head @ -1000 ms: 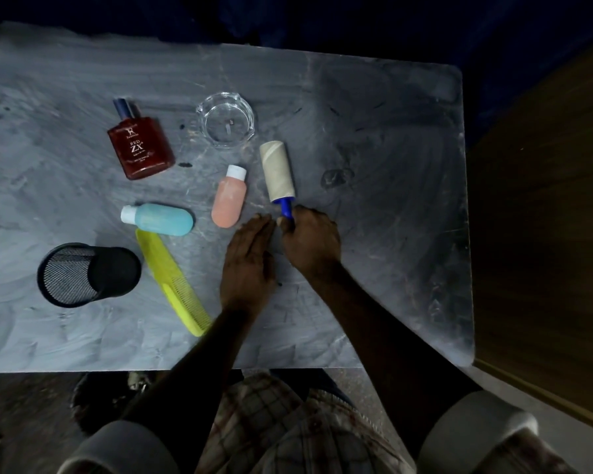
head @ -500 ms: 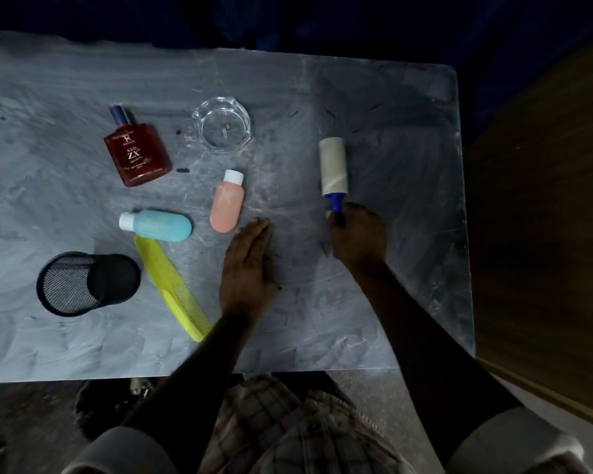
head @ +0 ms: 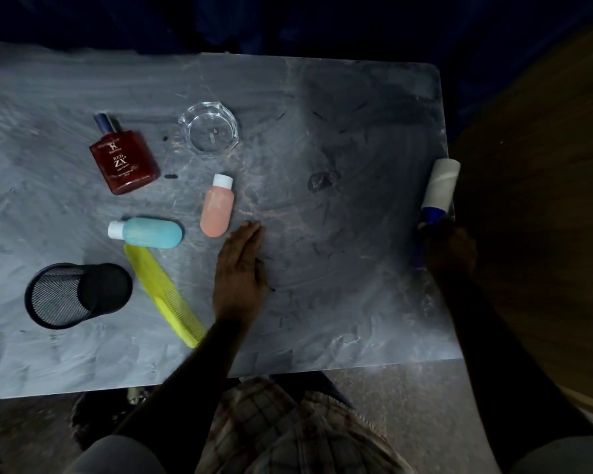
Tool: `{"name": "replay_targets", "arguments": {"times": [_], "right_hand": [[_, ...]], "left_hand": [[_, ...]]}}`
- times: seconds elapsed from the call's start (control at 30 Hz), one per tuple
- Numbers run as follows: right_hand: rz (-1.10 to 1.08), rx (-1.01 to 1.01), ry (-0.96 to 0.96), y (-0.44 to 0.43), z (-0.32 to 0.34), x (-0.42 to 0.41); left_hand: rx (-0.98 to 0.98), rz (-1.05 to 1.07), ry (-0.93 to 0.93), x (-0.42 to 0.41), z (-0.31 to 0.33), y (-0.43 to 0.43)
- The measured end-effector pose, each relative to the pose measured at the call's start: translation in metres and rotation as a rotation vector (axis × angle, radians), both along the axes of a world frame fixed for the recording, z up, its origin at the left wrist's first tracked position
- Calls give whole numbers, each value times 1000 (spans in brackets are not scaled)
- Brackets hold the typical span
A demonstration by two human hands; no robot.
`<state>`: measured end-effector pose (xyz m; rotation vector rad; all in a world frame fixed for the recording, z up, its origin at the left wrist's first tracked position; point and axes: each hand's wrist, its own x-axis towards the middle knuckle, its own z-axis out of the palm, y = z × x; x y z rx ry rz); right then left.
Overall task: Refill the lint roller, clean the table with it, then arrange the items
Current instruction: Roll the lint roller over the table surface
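Right hand (head: 451, 249) is closed around the blue handle of the lint roller (head: 440, 186), at the table's (head: 322, 319) 3 o'clock edge. Roller head points toward 12 o'clock, right over the edge; whether the paper roll touches the surface can't be told. Left hand (head: 240, 271) lies flat and open, palm down, fingers together, near table centre, holding nothing.

Other items, all on the left half of the table:
- pink bottle (head: 217, 208), white cap toward 12, lying just beyond the left fingertips at about 11 o'clock from that hand
- blue bottle (head: 149, 232), lying on its side, white cap toward 9, at 9 o'clock from the pink one
- yellow comb (head: 161, 292), diagonal, upper end just under the blue bottle, lower end disappearing under the left forearm
- black mesh cup (head: 72, 295), tipped on its side, mouth toward 9, at 9 o'clock from the comb
- red perfume bottle (head: 125, 162), lying flat, dark cap toward 12, at 10 o'clock on the table
- clear glass dish (head: 209, 133), at 12 o'clock from the pink bottle

Dark specks are scattered over the right half of the table.
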<state>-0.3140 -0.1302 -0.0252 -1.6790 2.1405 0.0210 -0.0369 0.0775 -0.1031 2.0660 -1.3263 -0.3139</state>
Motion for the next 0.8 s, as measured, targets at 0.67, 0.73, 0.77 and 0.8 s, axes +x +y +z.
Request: {"name": "replay_targets", "arguments": {"times": [0.67,0.73,0.77,0.8], "right_hand": [[268,-168,-11,23,1,92],[302,-188,-26,27,-2,104],[314,-180,-38,28,-2,111],[330,-187,-47,30,-3,116]], "left_hand": [[10,-6,24,1,6,0],[2,-1,25,1,7,-1],[-3,1,23,1,7,-1],[-7,2,23,1,6,-1]]}}
